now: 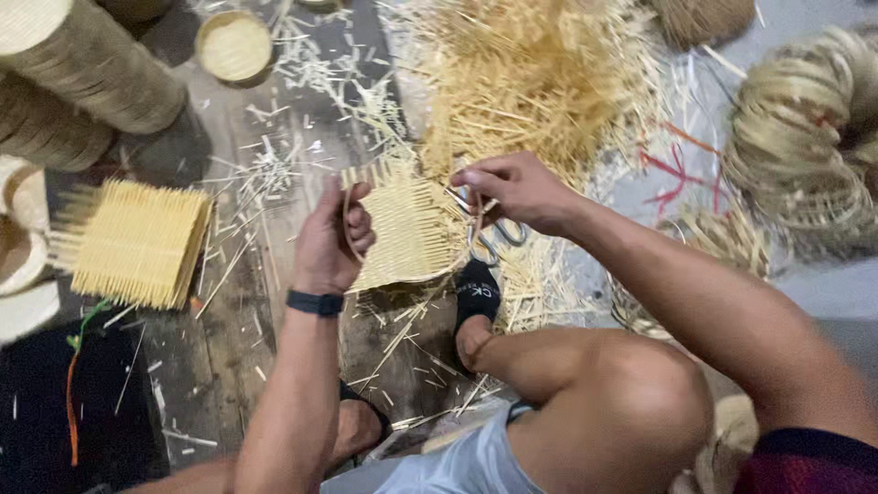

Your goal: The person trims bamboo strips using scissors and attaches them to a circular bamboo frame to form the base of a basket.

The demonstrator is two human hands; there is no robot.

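My left hand [331, 240] grips the left edge of a pale woven bamboo mat with a thin round hoop [407, 227], holding it up over the floor. My right hand [514, 189] is closed on a pair of metal scissors [487, 230] at the mat's right edge, blades near the protruding strip ends. A black band sits on my left wrist. My bare knee and a foot in a black sandal lie just below the mat.
A stack of square woven mats [135, 240] lies at left. Stacked round woven pieces [87, 69] stand top left, a small round basket [235, 48] beside them. A heap of bamboo slivers [535, 78] fills the top centre. Coiled strips [805, 137] lie at right. Offcuts litter the wooden floor.
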